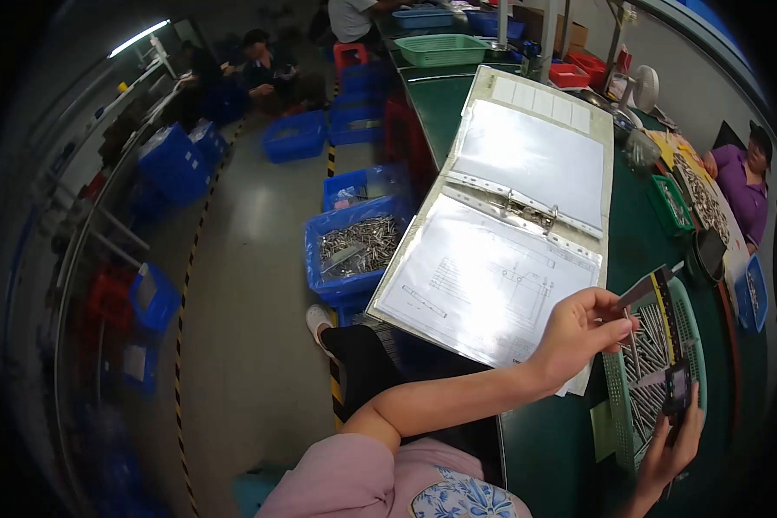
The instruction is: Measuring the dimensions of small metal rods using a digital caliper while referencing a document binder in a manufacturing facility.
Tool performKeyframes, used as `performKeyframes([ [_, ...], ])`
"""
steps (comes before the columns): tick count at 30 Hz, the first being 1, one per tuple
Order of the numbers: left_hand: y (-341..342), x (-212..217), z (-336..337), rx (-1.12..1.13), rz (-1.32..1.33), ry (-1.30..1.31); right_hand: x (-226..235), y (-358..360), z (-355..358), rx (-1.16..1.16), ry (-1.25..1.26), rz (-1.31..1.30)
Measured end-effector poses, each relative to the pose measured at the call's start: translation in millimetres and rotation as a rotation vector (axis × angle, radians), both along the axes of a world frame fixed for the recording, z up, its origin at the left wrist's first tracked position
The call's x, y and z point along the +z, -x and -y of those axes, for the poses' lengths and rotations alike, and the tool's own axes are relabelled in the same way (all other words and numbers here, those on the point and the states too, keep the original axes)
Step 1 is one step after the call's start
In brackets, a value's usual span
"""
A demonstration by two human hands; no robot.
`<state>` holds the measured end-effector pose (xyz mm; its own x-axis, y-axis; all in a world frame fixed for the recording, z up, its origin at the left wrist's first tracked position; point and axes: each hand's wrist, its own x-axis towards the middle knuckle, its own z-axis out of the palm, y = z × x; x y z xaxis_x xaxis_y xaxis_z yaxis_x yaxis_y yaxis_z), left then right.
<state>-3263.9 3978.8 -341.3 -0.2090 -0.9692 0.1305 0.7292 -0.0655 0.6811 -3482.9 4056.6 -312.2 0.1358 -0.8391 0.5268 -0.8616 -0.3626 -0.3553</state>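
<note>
Left hand (583,332) pinches rod (634,352) | right hand (678,440) grips caliper (678,385) | rod between hands, over basket (692,324)

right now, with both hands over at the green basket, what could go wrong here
The left hand pinches what looks like a slim silver metal rod; if it slipped, it might get lost among the similar rods in the pale green plastic basket.

The open cream ring binder seems to jut past the dark green bench; a nudge from the left forearm could shift it.
</note>
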Motion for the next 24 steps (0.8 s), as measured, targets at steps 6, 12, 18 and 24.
performKeyframes([
  [6, -3, 0, 1, 0.024, 0.037, -0.014, 0, -3, 10, -0.021, 0.077, -0.116],
  [12, -5, 4, 1, 0.002, 0.017, -0.046, -1, -1, 12, -0.019, 0.070, -0.096],
  [18, -10, 6, -5, 0.000, 0.010, -0.051, 0, -3, 9, -0.018, 0.081, -0.127],
  [24, -11, 4, -9, 0.008, 0.021, -0.065, -6, 2, 9, -0.009, 0.094, -0.158],
])
